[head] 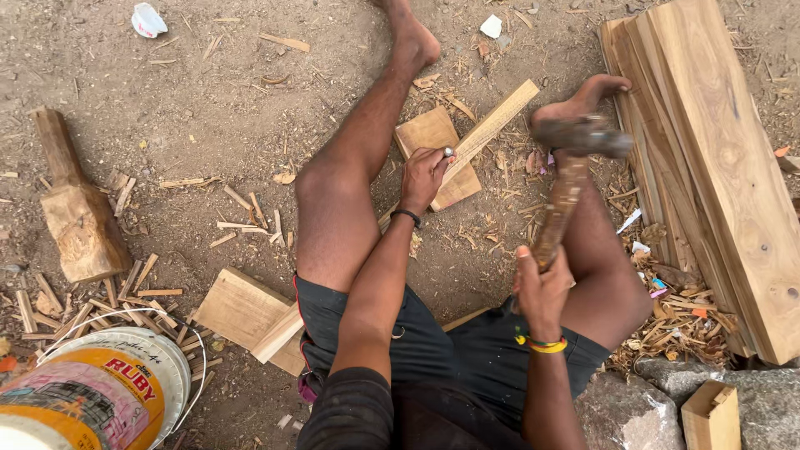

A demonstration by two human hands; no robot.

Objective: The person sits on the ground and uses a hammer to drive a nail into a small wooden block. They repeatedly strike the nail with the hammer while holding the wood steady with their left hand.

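Bare brown dirt ground [233, 92] fills the frame under flat daylight, strewn with wood chips [100, 304]. A wooden mallet [75, 208] lies at left, stacked planks [708, 158] at right, a plastic bucket [100, 392] lower left, grey stone [625, 412] lower right.

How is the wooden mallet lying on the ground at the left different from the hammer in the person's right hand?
The wooden mallet lies untouched on the dirt; the hammer is raised in the right hand. The mallet's head is a pale, blocky piece of wood; the hammer's head looks dark, narrower and blurred. The mallet's handle is short and thick; the hammer's is slimmer. The handles of both are wooden. The left hand holds a chisel on a wooden strip.
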